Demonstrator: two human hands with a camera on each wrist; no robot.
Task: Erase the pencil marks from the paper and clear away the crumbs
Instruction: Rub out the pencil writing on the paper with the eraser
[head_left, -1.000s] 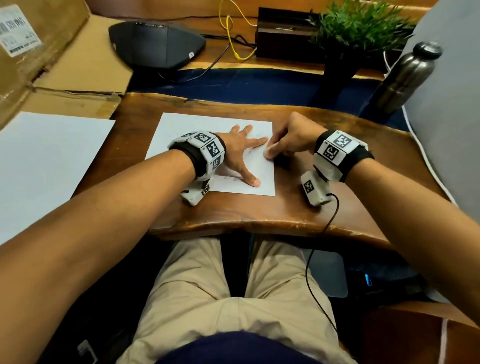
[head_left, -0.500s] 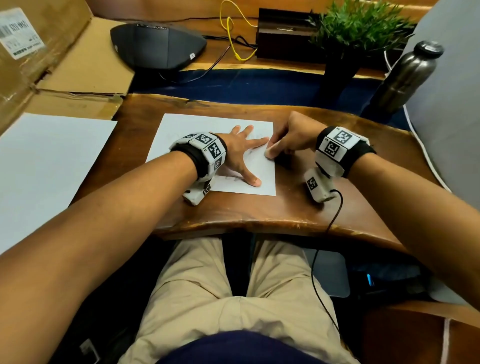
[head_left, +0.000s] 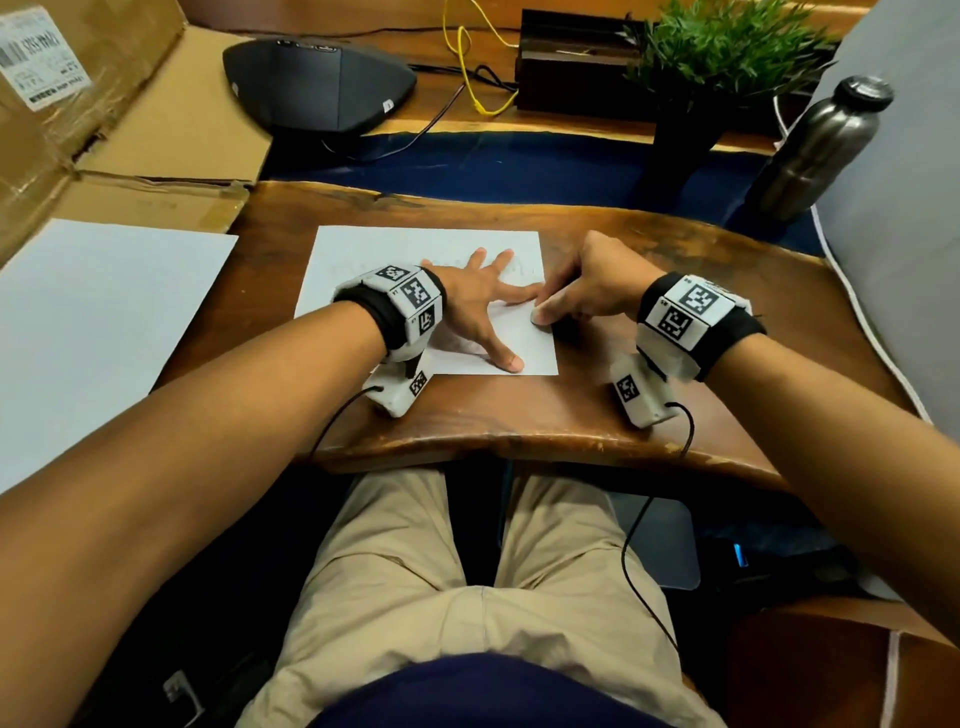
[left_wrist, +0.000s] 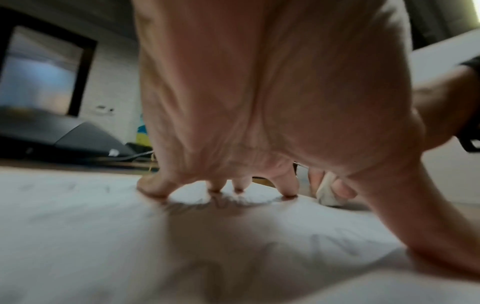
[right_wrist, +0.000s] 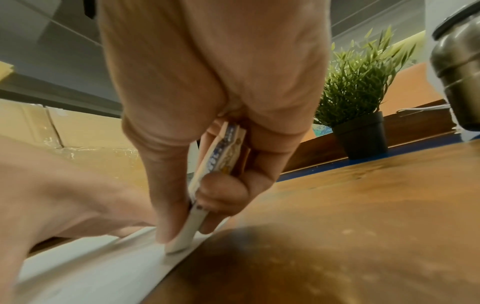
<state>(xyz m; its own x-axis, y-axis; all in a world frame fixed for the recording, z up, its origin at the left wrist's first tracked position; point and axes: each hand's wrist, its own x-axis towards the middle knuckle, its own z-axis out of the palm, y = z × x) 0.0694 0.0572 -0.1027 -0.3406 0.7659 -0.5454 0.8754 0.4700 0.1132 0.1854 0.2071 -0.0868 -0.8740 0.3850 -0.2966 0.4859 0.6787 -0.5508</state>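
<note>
Right hand (head_left: 587, 291) slightly nearer, white rectangular eraser (right_wrist: 182, 240) on smooth paper (head_left: 415, 249).

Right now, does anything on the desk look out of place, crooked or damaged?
Nothing stands out. The paper lies flat and untorn, pinned by the spread left hand. The right hand pinches the eraser with its tip at the sheet's right edge. Faint pencil marks remain. No crumbs are clear enough to see.

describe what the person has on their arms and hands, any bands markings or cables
Both forearms are bare, with no sleeves or gloves. The left hand and the right hand each sit ahead of a black wrist strap carrying a white boxy band printed with black square fiducial markers. A white camera block hangs under each wrist, trailing a thin black cable.
</note>
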